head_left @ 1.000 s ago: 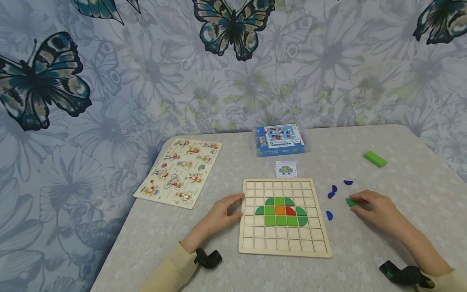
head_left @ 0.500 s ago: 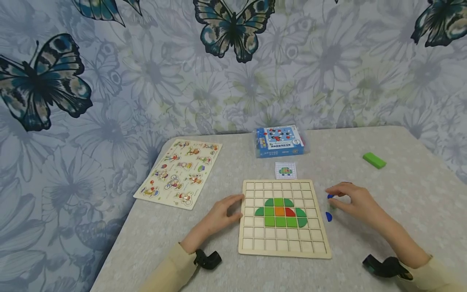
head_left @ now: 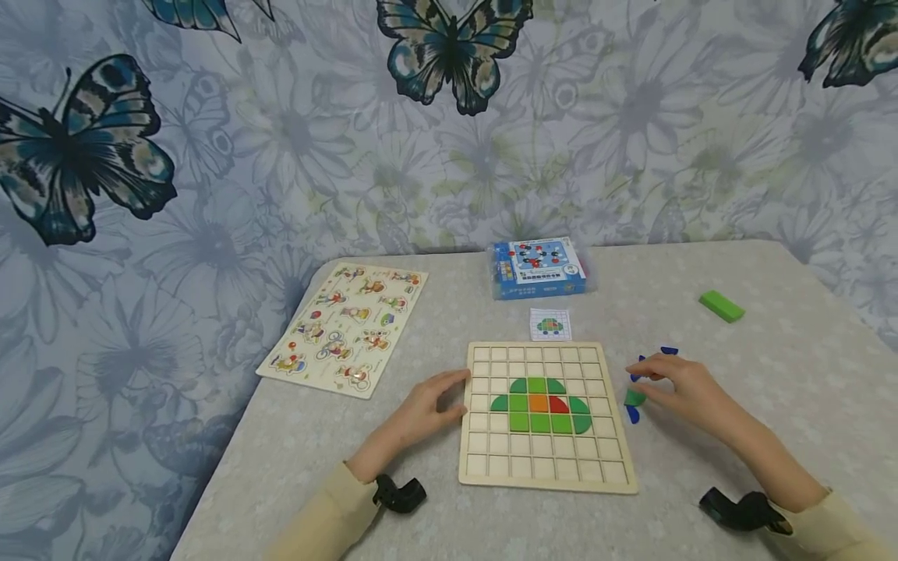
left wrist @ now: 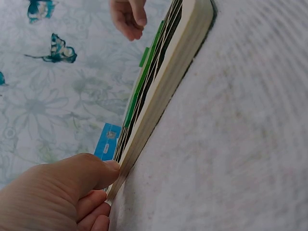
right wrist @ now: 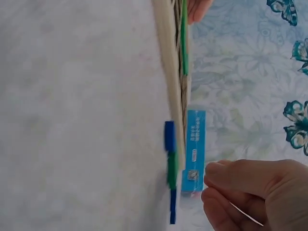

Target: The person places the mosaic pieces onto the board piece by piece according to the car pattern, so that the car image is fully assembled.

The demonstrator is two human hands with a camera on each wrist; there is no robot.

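My left hand (head_left: pixel 419 417) touches the left edge of the wooden grid board (head_left: pixel 491 471) with thumb and index finger spread apart. Flat green, orange and red pieces fill several squares in the board's middle. Right of the board, my right hand (head_left: pixel 691 393) hovers low, its thumb and fingers slightly apart with nothing between them in the right wrist view. A dark green piece (head_left: pixel 634 398) lies on the table just below its fingertips. Near it is a blue half-round piece (head_left: pixel 633 415); another blue piece (head_left: pixel 669 351) lies beyond the hand. More blue shows partly behind the fingers.
A small pattern card (head_left: pixel 550 325) lies at the board's far edge, with a blue box (head_left: pixel 540 290) behind it. To the left is a picture puzzle board (head_left: pixel 337 343). A light green block (head_left: pixel 721 306) lies far right. The wall borders the table's back.
My right hand has moved left from the outer side of the blue pieces. It has let go of the dark green piece, which now lies among them. The left hand stays put.
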